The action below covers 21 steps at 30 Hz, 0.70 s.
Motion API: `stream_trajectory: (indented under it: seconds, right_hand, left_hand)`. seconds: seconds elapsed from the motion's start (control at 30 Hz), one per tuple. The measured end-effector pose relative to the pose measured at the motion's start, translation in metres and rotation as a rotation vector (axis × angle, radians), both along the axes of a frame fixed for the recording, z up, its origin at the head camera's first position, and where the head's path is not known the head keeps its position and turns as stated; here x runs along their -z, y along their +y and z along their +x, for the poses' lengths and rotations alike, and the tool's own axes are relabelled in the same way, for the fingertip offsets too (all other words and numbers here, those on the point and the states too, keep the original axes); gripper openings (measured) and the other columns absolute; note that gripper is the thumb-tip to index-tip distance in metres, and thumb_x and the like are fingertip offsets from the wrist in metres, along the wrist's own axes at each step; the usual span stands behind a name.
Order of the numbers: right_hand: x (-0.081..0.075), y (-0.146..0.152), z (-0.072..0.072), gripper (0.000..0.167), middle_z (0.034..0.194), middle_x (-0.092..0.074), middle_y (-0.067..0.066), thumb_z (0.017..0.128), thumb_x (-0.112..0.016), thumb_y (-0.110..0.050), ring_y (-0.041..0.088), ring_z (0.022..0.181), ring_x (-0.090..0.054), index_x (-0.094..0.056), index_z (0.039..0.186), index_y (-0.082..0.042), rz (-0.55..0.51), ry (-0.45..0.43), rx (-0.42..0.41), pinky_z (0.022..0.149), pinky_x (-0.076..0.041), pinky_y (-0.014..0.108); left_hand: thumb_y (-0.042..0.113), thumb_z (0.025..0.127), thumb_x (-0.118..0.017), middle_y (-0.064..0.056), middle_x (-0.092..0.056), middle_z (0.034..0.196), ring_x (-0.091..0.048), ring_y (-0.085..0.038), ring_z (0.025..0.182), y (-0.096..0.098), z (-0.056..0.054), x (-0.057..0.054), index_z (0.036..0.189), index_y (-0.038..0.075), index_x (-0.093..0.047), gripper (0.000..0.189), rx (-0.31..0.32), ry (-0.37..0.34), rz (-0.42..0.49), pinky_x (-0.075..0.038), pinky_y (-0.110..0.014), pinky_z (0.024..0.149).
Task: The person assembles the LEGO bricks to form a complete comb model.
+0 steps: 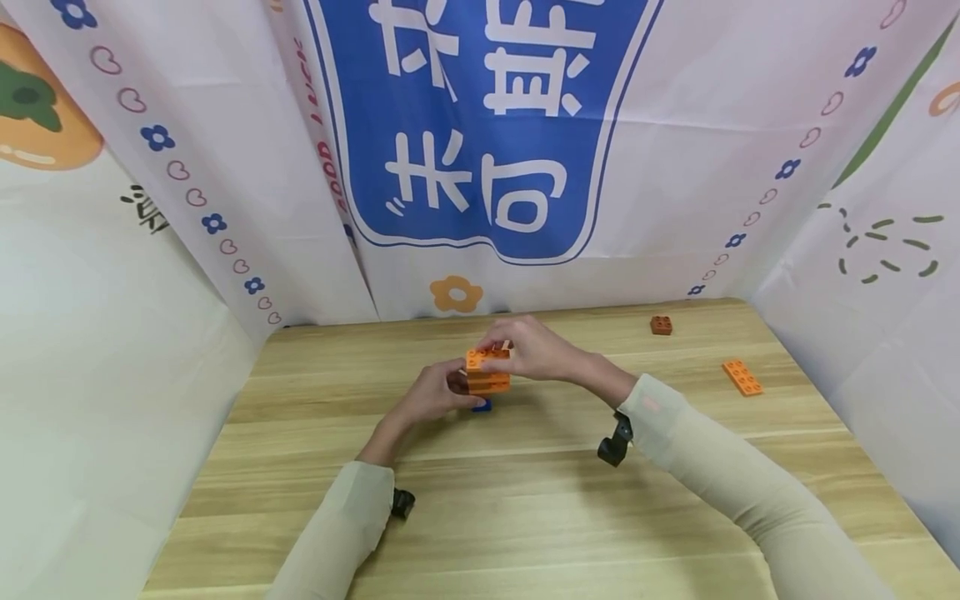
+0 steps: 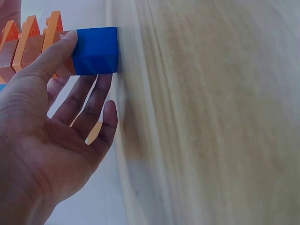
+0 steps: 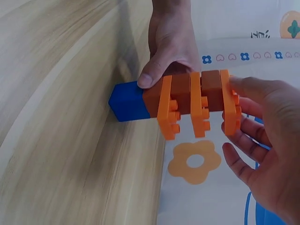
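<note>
A stack of toy building bricks stands upright on the table, with a blue brick (image 3: 127, 101) at its foot. Above that, brown bricks (image 3: 180, 93) alternate with wider orange plates (image 3: 199, 105) whose studded ends stick out to one side. My left hand (image 1: 431, 393) grips the lower stack, its thumb (image 2: 69, 36) at the seam between the blue brick and the lowest brown one. At the top, my right hand (image 1: 536, 350) pinches the uppermost orange plate (image 3: 229, 105). The fingers partly cover the stack in the head view.
Toward the back right of the wooden table (image 1: 555, 500) lies a loose brown brick (image 1: 661, 325). A loose orange plate (image 1: 742, 377) rests nearer the right edge. Printed cloth (image 1: 675, 208) hangs along the table's back, with white cloth at both sides.
</note>
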State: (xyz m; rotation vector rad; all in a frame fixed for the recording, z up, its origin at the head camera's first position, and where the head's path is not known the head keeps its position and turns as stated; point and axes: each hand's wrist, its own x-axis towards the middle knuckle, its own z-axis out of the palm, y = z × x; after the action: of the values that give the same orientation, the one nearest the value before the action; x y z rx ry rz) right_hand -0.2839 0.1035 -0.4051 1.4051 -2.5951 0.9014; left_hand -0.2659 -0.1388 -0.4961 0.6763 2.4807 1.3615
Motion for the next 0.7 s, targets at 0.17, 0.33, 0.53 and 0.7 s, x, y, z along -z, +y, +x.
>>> stream_trajectory:
  seconds: [0.17,0.33,0.53,0.7]
  right_hand:
    - [0.003,0.012,-0.003,0.030,0.111,-0.078,0.002,0.095,-0.083,-0.026,0.013,0.096,-0.069,-0.080,0.119,-0.008,-0.011,-0.032,0.008,0.085,-0.060,0.038]
    - [0.007,0.028,-0.006,0.032,0.116,-0.077,0.003,0.093,-0.085,-0.026,0.016,0.100,-0.070,-0.079,0.118,-0.009,-0.036,-0.058,0.012,0.086,-0.059,0.035]
    - [0.009,0.045,-0.008,0.037,0.121,-0.077,0.007,0.090,-0.087,-0.025,0.019,0.104,-0.069,-0.078,0.121,-0.006,-0.028,-0.110,0.022,0.089,-0.059,0.039]
    - [0.009,0.059,-0.009,0.038,0.123,-0.076,0.006,0.090,-0.088,-0.025,0.020,0.107,-0.071,-0.078,0.122,-0.009,-0.013,-0.122,0.036,0.090,-0.060,0.039]
  left_hand:
    - [0.018,0.090,-0.087,-0.003,-0.075,0.117,-0.072,-0.018,0.100,0.000,0.001,0.000,0.134,0.014,-0.068,0.048,0.002,0.002,-0.005,-0.061,-0.035,0.087]
    - [0.016,0.090,-0.087,-0.004,-0.076,0.119,-0.073,-0.018,0.101,0.001,0.001,0.000,0.138,0.013,-0.067,0.052,-0.003,0.001,-0.008,-0.061,-0.036,0.090]
    - [0.017,0.089,-0.089,-0.005,-0.077,0.114,-0.073,-0.017,0.097,0.003,0.001,0.001,0.134,0.010,-0.068,0.051,-0.038,-0.004,-0.029,-0.061,-0.035,0.088]
    - [0.017,0.087,-0.090,-0.003,-0.077,0.109,-0.072,-0.016,0.094,0.004,0.003,0.001,0.128,0.009,-0.069,0.046,-0.061,0.002,-0.041,-0.061,-0.035,0.086]
